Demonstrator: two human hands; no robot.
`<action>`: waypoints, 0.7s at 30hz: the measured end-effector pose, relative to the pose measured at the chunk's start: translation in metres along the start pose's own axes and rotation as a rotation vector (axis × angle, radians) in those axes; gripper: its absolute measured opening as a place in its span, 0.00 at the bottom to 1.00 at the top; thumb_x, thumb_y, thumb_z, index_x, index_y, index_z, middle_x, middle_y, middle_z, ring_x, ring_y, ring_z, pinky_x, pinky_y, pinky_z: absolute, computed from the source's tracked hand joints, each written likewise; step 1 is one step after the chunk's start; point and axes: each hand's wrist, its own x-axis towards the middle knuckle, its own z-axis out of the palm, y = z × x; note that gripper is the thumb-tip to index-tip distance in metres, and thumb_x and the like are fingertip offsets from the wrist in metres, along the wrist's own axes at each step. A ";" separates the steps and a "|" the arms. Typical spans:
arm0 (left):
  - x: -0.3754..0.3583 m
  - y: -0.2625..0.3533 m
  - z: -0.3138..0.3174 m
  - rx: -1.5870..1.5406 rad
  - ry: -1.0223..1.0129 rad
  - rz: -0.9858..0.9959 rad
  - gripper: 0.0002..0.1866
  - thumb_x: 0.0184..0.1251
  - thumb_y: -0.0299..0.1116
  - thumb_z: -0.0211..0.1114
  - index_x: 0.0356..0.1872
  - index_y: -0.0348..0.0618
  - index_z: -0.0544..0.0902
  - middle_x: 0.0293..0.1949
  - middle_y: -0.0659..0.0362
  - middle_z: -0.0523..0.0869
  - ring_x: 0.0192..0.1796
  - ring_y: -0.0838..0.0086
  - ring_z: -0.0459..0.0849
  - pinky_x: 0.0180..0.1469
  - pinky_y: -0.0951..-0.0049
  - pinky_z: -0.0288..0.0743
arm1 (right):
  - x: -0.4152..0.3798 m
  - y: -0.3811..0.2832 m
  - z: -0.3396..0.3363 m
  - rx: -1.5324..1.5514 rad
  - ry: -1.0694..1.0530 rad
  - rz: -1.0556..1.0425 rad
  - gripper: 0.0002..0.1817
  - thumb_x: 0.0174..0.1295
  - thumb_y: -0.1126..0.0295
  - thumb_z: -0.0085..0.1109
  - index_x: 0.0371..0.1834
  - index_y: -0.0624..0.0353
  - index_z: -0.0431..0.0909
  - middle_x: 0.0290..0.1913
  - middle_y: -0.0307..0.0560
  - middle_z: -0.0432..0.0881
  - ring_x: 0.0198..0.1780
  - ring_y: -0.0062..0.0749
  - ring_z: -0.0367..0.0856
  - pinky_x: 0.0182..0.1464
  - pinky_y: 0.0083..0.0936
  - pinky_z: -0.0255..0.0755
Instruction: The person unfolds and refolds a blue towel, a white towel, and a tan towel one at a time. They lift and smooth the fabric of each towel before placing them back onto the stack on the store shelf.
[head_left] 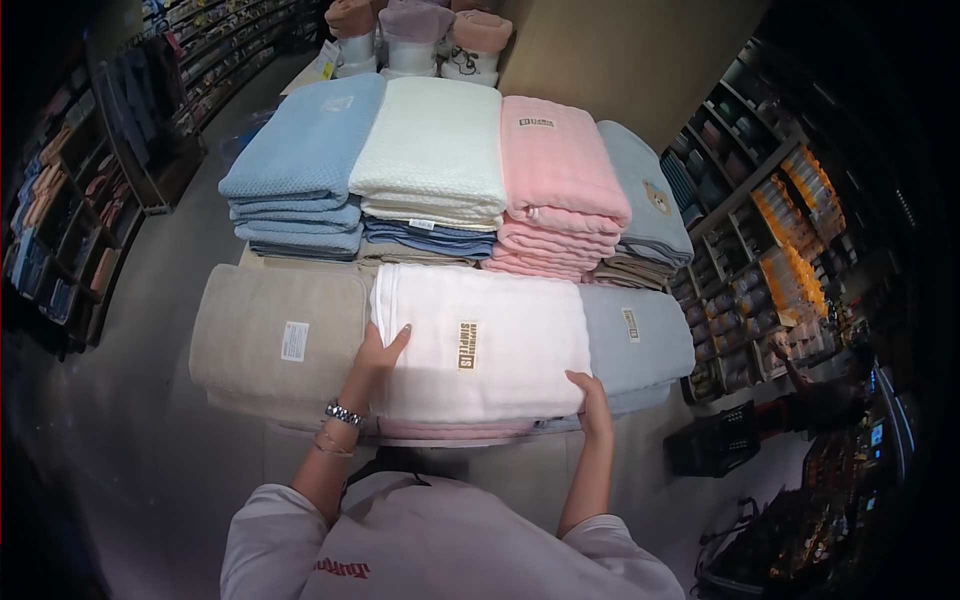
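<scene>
A folded white towel [520, 340] with a tan label lies at the front middle of the display, on top of pinkish folded towels [455, 430]. My left hand [378, 358] grips its left edge, thumb on top and the other fingers hidden beneath or behind. At the lower right corner, my right hand [592, 400] holds the same towel, thumb on top. A beige towel stack [250, 325] lies to the left and a grey-blue one [650, 350] to the right, both close against the white towel.
Behind stand blue [310, 130], cream [430, 140], pink [565, 160] and grey [640, 180] towel stacks. Rolled towels [410, 35] are at the back near a wooden panel [610, 60]. Shelves flank both sides; a dark basket [712, 440] is at the right.
</scene>
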 end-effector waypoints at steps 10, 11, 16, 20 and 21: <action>-0.016 0.004 -0.011 0.626 -0.002 0.280 0.26 0.62 0.26 0.56 0.59 0.27 0.62 0.51 0.34 0.73 0.53 0.46 0.75 0.54 0.64 0.71 | -0.002 -0.013 0.029 -0.177 0.236 -0.112 0.26 0.53 0.69 0.63 0.53 0.71 0.68 0.46 0.53 0.79 0.47 0.33 0.78 0.50 0.25 0.70; -0.010 0.000 -0.012 0.691 0.011 0.414 0.26 0.62 0.26 0.56 0.60 0.27 0.62 0.51 0.35 0.74 0.54 0.48 0.75 0.55 0.65 0.70 | 0.001 -0.020 0.027 -0.121 0.168 -0.168 0.22 0.53 0.71 0.63 0.50 0.68 0.69 0.44 0.51 0.79 0.45 0.30 0.79 0.49 0.24 0.70; 0.039 0.071 -0.003 0.171 -0.161 0.118 0.26 0.64 0.27 0.53 0.62 0.29 0.61 0.55 0.43 0.74 0.57 0.59 0.75 0.59 0.68 0.66 | -0.009 -0.103 0.046 -0.029 0.107 -0.390 0.17 0.53 0.71 0.63 0.43 0.63 0.70 0.39 0.48 0.80 0.38 0.25 0.79 0.43 0.20 0.71; 0.061 0.130 -0.004 0.099 -0.170 0.186 0.25 0.66 0.27 0.51 0.63 0.30 0.61 0.57 0.50 0.73 0.58 0.69 0.72 0.61 0.73 0.64 | -0.034 -0.148 0.061 -0.002 0.156 -0.517 0.18 0.53 0.69 0.62 0.45 0.65 0.70 0.40 0.50 0.80 0.38 0.27 0.79 0.43 0.20 0.71; 0.060 0.133 -0.005 0.078 -0.182 0.155 0.25 0.66 0.27 0.51 0.63 0.30 0.61 0.57 0.50 0.73 0.58 0.69 0.72 0.61 0.72 0.64 | -0.038 -0.150 0.061 -0.004 0.171 -0.510 0.19 0.54 0.68 0.62 0.45 0.65 0.70 0.40 0.50 0.80 0.38 0.27 0.79 0.43 0.20 0.71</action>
